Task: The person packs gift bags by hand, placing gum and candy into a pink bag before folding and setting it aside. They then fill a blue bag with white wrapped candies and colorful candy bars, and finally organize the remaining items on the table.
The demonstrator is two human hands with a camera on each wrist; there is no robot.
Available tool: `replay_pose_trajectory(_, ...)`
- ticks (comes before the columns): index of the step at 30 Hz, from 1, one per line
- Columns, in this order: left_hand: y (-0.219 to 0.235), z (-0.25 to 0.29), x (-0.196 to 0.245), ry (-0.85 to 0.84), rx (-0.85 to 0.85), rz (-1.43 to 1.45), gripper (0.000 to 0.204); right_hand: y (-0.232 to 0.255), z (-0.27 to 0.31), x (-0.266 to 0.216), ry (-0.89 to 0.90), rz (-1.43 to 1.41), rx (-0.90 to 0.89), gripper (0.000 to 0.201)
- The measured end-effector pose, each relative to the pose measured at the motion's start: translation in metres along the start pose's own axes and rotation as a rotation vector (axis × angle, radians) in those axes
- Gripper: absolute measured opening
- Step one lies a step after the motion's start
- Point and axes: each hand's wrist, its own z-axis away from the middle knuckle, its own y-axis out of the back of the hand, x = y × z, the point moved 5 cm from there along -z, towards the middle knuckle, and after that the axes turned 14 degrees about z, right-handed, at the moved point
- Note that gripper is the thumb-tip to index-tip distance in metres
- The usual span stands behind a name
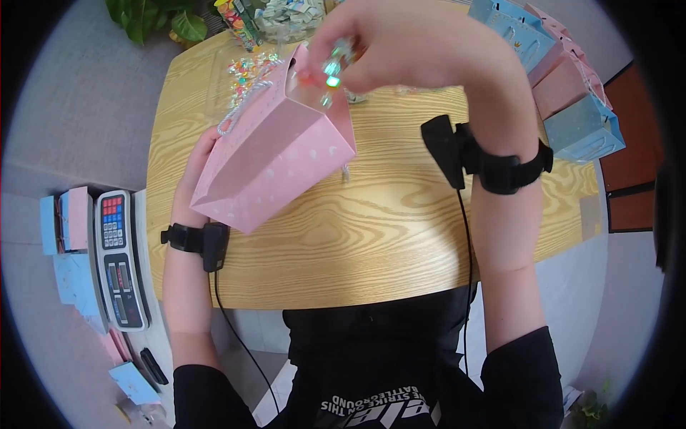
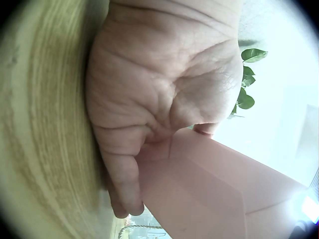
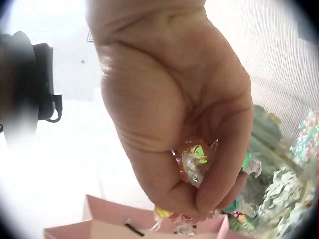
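Right hand (image 1: 407, 43) over wooden table (image 1: 343, 247), plant (image 1: 146, 20) beyond

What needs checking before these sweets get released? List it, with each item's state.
1. Right hand holding wrapped candies: ok, they are bunched in its curled fingers.
2. Pink gift bag open at the mouth: ok, the right-wrist view shows it open.
3. Right hand lined up with the mouth: ok, its fingertips look to be just above it.
4. Left hand on the bag: ok, it grips one side.
5. Candy count: cannot tell, fingers cover some.
6. Bag's contents: cannot tell, its bottom is hidden.
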Motion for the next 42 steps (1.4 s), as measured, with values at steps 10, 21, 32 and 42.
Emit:
replay_pose_trajectory(10, 0.001, 0.006, 0.002, 0.109, 0.012, 0.069, 0.033, -0.073, -0.024, -0.057, 0.358, 0.045, -0.126, 0.029)
replay_pose_trajectory(21, -0.004, 0.003, -0.002, 0.267, -0.281, 0.196, 0.035, -0.086, -0.005, -0.035, -0.13, -0.388, -0.33, 0.031)
replay_pose_trajectory(32, -0.016, 0.013, -0.003, 0.131, -0.157, 0.082, 0.036, -0.064, -0.015, -0.055, 0.336, 0.357, -0.378, 0.032)
replay_pose_trajectory(42, 0.002, 0.003, 0.002, 0.119, -0.048, 0.062, 0.035, 0.021, 0.022, 0.066, -0.315, 0.067, 0.168, 0.038)
